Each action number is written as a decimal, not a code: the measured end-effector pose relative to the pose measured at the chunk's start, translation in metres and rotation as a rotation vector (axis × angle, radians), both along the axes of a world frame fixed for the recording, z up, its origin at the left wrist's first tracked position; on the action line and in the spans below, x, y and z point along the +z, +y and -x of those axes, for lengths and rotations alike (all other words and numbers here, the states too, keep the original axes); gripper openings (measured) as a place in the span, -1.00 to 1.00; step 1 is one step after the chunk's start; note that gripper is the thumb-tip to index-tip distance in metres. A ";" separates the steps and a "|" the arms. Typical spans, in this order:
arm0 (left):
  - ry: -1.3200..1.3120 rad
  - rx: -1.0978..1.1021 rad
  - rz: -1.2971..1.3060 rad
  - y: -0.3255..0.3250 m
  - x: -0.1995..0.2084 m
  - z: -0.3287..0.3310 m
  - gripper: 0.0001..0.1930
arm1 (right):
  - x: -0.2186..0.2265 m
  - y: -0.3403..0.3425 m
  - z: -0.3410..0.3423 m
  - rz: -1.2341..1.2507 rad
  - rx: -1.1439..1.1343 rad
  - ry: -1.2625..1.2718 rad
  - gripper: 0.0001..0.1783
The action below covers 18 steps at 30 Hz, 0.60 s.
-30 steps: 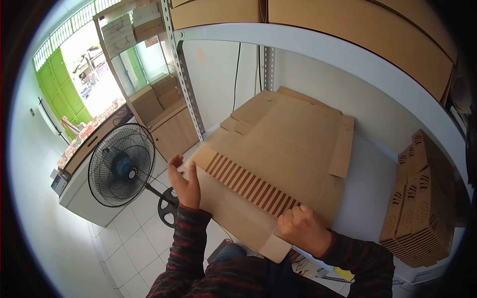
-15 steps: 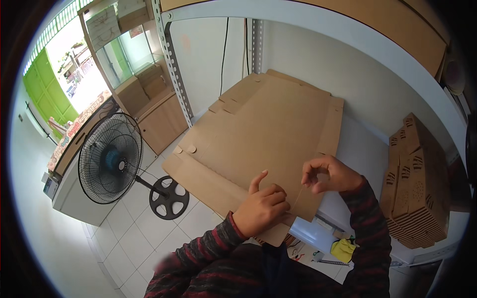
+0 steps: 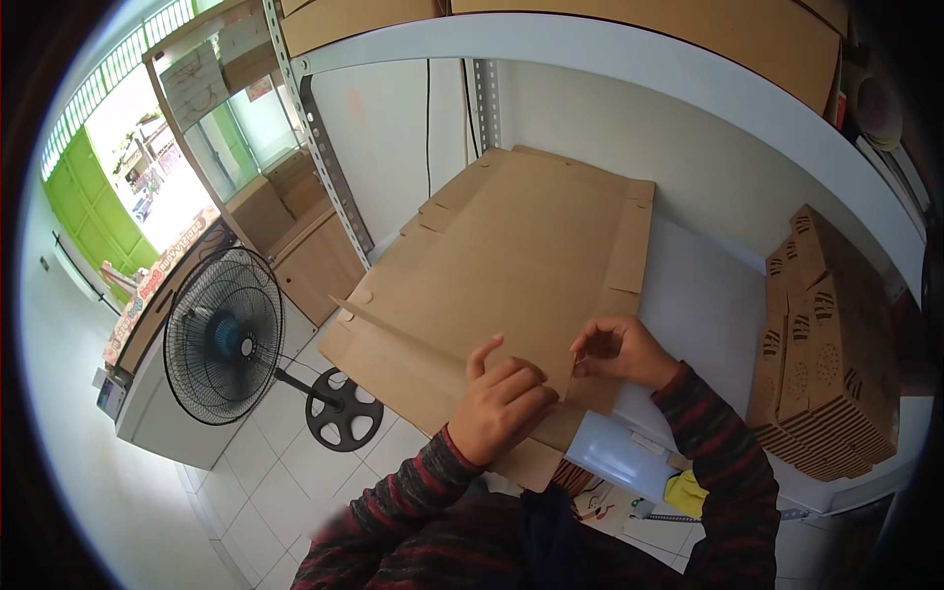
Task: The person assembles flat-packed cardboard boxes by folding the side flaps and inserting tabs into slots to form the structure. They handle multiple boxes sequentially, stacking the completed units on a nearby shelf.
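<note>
Two hands, one raised strip: fold work on the brown corrugated sheet

And we have a big flat cardboard blank spread across the white tabletop, filling the middle of the view and stretching toward twelve o'clock! Along its edge at eight o'clock a narrow strip stands up from the board, and that looks to be the step in hand: bending the near edge over.

Look at the left hand, just past five o'clock, index finger cocked upward, the rest curled at the near edge; whether those fingers grip card or merely rest on it, I cannot tell. Over at four o'clock, the right hand has thumb and forefinger drawn close together by the near corner, a pinching shape, though whether card sits between the tips is too fine to call!

So what does the next move call for? My reading: both hands level on the crease, with even pressure, so the strip turns true; the far end at nine o'clock stands beyond either hand and could bow or skew.

Out on the flanks, a stack of printed brown cartons sits just past three o'clock, a yellow cloth shows between four and five, and a black pedestal fan stands near nine
</note>
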<state>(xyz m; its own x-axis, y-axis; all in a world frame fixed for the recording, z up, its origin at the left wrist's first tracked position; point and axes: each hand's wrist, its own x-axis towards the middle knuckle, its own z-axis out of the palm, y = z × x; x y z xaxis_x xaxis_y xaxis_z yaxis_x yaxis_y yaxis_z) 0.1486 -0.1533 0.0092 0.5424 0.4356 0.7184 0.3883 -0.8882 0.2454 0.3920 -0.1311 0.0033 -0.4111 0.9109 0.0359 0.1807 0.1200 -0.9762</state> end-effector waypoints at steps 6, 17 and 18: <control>-0.006 -0.029 0.112 -0.008 -0.017 0.005 -0.79 | -0.003 -0.013 0.027 -0.286 -0.142 -0.261 -0.57; 0.008 0.013 0.010 -0.009 -0.023 0.001 -0.85 | -0.007 -0.008 0.013 -0.227 -0.038 -0.281 -0.67; 0.031 0.013 0.004 -0.008 -0.026 0.003 -0.82 | -0.008 -0.008 0.015 -0.231 -0.047 -0.252 -0.68</control>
